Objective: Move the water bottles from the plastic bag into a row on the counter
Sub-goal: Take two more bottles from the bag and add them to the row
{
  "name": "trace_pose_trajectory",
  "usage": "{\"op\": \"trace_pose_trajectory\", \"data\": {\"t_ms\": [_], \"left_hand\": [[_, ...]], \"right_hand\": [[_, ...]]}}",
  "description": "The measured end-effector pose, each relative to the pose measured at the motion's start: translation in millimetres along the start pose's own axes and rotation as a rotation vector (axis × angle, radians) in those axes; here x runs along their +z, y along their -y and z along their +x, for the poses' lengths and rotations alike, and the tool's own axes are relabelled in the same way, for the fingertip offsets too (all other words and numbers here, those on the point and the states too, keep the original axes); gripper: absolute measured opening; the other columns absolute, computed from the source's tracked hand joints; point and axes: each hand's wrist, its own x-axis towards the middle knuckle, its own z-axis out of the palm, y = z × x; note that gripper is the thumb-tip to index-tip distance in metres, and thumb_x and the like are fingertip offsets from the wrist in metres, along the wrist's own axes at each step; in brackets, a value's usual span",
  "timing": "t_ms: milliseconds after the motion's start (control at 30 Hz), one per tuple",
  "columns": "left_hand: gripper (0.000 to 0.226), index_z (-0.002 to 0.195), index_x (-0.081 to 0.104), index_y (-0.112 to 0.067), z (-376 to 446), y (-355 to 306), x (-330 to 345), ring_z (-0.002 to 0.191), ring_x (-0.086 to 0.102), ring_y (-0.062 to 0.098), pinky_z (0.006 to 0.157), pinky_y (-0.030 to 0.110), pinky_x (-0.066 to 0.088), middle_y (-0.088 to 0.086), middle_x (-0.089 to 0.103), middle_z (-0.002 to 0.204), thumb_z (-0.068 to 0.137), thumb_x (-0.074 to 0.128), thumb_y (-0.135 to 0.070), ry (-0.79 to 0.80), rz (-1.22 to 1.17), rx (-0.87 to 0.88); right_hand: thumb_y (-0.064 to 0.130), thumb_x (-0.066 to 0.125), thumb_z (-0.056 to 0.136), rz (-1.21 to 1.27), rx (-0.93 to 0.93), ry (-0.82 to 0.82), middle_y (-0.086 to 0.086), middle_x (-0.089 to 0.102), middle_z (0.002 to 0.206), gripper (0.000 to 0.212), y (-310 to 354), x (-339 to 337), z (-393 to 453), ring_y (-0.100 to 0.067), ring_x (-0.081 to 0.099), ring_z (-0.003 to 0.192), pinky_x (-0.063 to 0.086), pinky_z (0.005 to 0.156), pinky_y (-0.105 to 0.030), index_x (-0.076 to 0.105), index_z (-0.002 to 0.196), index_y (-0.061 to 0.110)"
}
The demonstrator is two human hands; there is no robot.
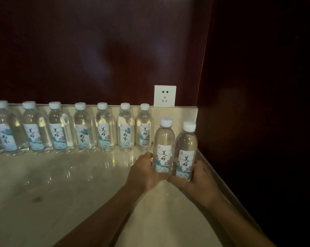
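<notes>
The left hand point(145, 171) grips one bottle point(163, 148) low on its label, fingers curled round it; the right hand point(195, 177) grips a second bottle point(186, 155) the same way. Both stand upright, touching, near the counter's point(61, 184) right edge; whether their bases rest on it is hard to tell. Behind them a row of bottles point(82, 129) lines the pale backsplash point(175, 111). Above sits a white socket point(164, 95) on a dark red wall point(97, 41).
</notes>
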Motion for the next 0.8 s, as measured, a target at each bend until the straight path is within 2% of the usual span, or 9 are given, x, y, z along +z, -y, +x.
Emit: {"op": "trace_pose_trajectory", "data": {"t_ms": [100, 233, 367, 500, 667, 800], "left_hand": [[0.065, 0.107, 0.067, -0.027, -2.6, -1.8, 2.9, 0.089, 0.072, 0.011, 0.081, 0.037, 0.061, -0.009, 0.075, 0.101, 0.051, 0.085, -0.054, -0.048, -0.033, -0.033], [0.059, 0.112, 0.064, -0.027, -0.3, -11.1, 8.5, 0.09, 0.072, 0.015, 0.081, 0.039, 0.059, -0.006, 0.075, 0.103, 0.062, 0.085, -0.049, -0.12, -0.02, -0.03], [0.054, 0.113, 0.063, -0.025, 4.3, -17.8, 20.9, 0.094, 0.071, 0.018, 0.084, 0.038, 0.058, -0.004, 0.074, 0.106, 0.069, 0.085, -0.046, -0.203, -0.043, -0.058], [0.048, 0.118, 0.061, -0.022, 14.8, -25.4, 31.0, 0.099, 0.07, 0.021, 0.081, 0.031, 0.054, -0.003, 0.073, 0.11, 0.079, 0.081, -0.041, -0.24, 0.008, -0.063], [0.05, 0.125, 0.057, -0.019, 33.9, -26.6, 42.5, 0.103, 0.068, 0.022, 0.081, 0.03, 0.052, 0.001, 0.071, 0.113, 0.084, 0.076, -0.042, -0.243, 0.096, -0.071], [0.055, 0.133, 0.052, -0.016, 46.9, -29.5, 49.0, 0.114, 0.062, 0.025, 0.091, 0.034, 0.05, 0.006, 0.063, 0.123, 0.088, 0.073, -0.039, -0.252, 0.135, -0.069]], "right_hand": [[0.075, 0.076, 0.056, -0.004, 0.035, -0.008, 0.014, 0.064, 0.122, 0.086, 3.3, -2.6, -1.7, -0.008, 0.065, 0.104, 0.058, 0.077, -0.029, 0.045, 0.127, 0.038], [0.06, 0.081, 0.065, -0.01, 0.092, -0.05, 0.007, 0.067, 0.124, 0.079, 10.9, -2.3, 8.7, -0.014, 0.067, 0.103, 0.057, 0.075, -0.03, 0.044, 0.128, 0.031], [0.05, 0.081, 0.072, -0.002, 0.109, -0.07, 0.007, 0.067, 0.124, 0.07, 8.8, -2.0, 25.1, -0.013, 0.067, 0.103, 0.051, 0.072, -0.024, 0.047, 0.129, 0.028], [0.046, 0.08, 0.075, -0.007, 0.106, -0.069, 0.009, 0.07, 0.119, 0.06, 1.8, 1.6, 44.2, -0.006, 0.066, 0.096, 0.054, 0.071, -0.021, 0.053, 0.125, 0.03], [0.037, 0.08, 0.077, 0.01, 0.135, -0.102, 0.005, 0.07, 0.117, 0.05, -6.7, 4.4, 67.4, -0.012, 0.068, 0.1, 0.051, 0.073, -0.02, 0.059, 0.121, 0.023], [0.032, 0.082, 0.077, 0.016, 0.145, -0.13, 0.0, 0.069, 0.12, 0.05, -8.1, 11.7, 83.1, -0.015, 0.068, 0.106, 0.056, 0.081, -0.026, 0.058, 0.119, 0.018]]}}
